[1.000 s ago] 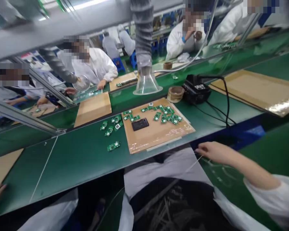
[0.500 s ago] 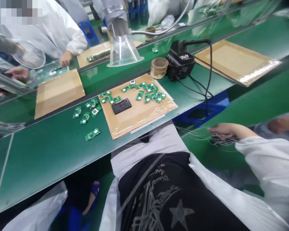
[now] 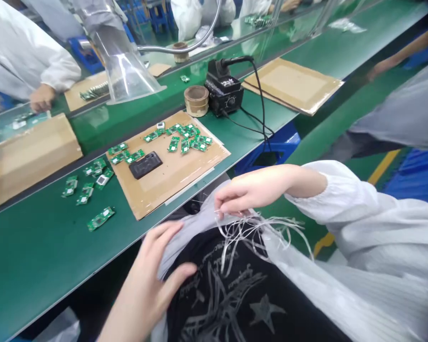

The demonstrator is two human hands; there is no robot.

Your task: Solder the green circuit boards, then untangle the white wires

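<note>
My right hand is above my lap, its fingers pinched on a bundle of thin white wires. The loose ends droop and fan out over my black shirt. To its left, my left hand is raised with thumb and fingers apart and nothing between them. Beyond both hands, on the green bench, lies a tape-edged cardboard sheet. It carries a flat black rectangular object and several small green circuit boards. More circuit boards lie on the bench left of the sheet.
Behind the sheet stand a cardboard tape core and a black soldering station with looping cables. A clear fume hood hangs over the bench. Another cardboard sheet lies right. Across the bench is a co-worker's hand.
My right hand has brought the wires from beside the bench on the right to above my lap. My left hand has come into view. The camera has turned slightly right.
</note>
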